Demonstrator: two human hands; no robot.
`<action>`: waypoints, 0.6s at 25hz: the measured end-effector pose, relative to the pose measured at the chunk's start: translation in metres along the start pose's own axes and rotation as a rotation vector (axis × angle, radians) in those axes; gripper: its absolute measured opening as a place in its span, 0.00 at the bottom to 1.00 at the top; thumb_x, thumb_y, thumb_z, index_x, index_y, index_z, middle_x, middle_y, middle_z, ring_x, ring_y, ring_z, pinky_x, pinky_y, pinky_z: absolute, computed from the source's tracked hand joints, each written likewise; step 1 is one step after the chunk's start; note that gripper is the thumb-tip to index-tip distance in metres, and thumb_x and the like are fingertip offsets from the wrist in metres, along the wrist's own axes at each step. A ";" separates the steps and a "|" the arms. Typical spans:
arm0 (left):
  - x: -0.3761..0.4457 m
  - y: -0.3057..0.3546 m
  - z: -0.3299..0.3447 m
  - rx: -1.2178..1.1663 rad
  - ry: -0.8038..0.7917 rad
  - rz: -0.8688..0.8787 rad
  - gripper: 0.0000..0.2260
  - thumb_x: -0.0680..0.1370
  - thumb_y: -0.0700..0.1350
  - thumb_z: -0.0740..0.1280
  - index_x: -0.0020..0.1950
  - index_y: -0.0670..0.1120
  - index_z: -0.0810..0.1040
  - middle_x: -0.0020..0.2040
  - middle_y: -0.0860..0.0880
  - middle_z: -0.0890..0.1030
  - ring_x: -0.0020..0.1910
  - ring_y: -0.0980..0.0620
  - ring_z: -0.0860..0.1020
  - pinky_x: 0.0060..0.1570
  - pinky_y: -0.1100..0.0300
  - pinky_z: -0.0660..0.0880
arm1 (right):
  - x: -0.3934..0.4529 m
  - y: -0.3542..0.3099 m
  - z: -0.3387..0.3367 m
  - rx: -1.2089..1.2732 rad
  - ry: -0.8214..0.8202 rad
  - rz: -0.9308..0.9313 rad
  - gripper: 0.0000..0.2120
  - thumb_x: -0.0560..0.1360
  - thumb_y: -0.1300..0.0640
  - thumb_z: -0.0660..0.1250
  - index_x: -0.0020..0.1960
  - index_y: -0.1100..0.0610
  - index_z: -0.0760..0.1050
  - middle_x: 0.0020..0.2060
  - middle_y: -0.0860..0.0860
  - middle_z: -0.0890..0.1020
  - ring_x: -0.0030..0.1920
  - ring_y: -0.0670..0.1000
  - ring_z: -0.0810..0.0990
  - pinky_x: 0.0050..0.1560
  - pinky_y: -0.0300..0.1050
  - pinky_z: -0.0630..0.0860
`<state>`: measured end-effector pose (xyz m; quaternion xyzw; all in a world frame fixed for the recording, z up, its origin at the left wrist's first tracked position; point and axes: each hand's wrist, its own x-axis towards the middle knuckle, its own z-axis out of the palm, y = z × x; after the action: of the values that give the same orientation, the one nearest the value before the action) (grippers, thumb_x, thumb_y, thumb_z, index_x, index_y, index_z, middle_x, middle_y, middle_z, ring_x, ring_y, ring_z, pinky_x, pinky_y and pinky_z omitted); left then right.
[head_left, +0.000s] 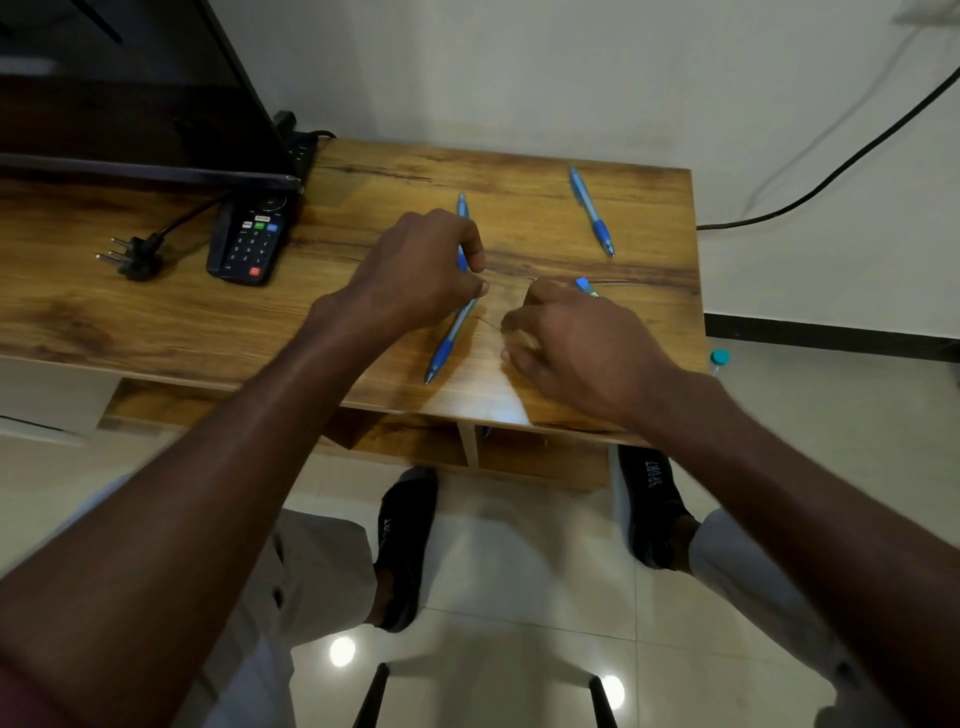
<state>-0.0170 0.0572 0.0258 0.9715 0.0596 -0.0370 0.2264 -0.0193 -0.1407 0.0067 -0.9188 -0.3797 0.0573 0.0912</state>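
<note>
Gripping blue pen (449, 338), left hand (421, 270); beside it, right hand (582, 348) (curled) round blue-tipped piece (586, 285).

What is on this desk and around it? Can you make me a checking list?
Surface: wooden table, grain showing.
Job's things: blue pen lying on the table; blue-tipped piece poking out of the right hand, too hidden to name.
Clutter: second blue pen; remote.
Fingers: left hand grips the blue pen; right hand curls round the blue-tipped piece.
Cables: loose plug on the table; black cable along the wall.
Surroundings: screen; teal-capped bottle on the floor.
</note>
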 end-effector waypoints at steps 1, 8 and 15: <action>-0.002 0.000 -0.001 -0.002 0.000 -0.004 0.10 0.77 0.50 0.78 0.55 0.50 0.83 0.47 0.52 0.80 0.46 0.53 0.79 0.43 0.56 0.72 | -0.003 -0.004 0.003 -0.026 -0.010 -0.012 0.16 0.84 0.45 0.63 0.67 0.50 0.80 0.61 0.49 0.77 0.58 0.53 0.80 0.45 0.48 0.77; 0.000 -0.003 -0.001 -0.022 0.012 0.004 0.08 0.78 0.50 0.76 0.53 0.48 0.83 0.42 0.56 0.78 0.40 0.57 0.76 0.36 0.60 0.69 | -0.019 -0.005 0.001 -0.001 -0.040 -0.034 0.17 0.82 0.41 0.66 0.66 0.48 0.81 0.60 0.47 0.77 0.56 0.51 0.79 0.45 0.49 0.79; -0.001 0.001 -0.001 -0.030 0.020 0.036 0.08 0.81 0.50 0.73 0.54 0.46 0.84 0.44 0.55 0.80 0.40 0.58 0.77 0.35 0.63 0.68 | -0.041 -0.021 0.011 -0.064 -0.054 0.016 0.23 0.78 0.39 0.70 0.68 0.49 0.78 0.62 0.48 0.76 0.58 0.51 0.77 0.42 0.49 0.78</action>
<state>-0.0174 0.0572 0.0272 0.9693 0.0450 -0.0226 0.2408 -0.0645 -0.1537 0.0018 -0.9224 -0.3761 0.0708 0.0512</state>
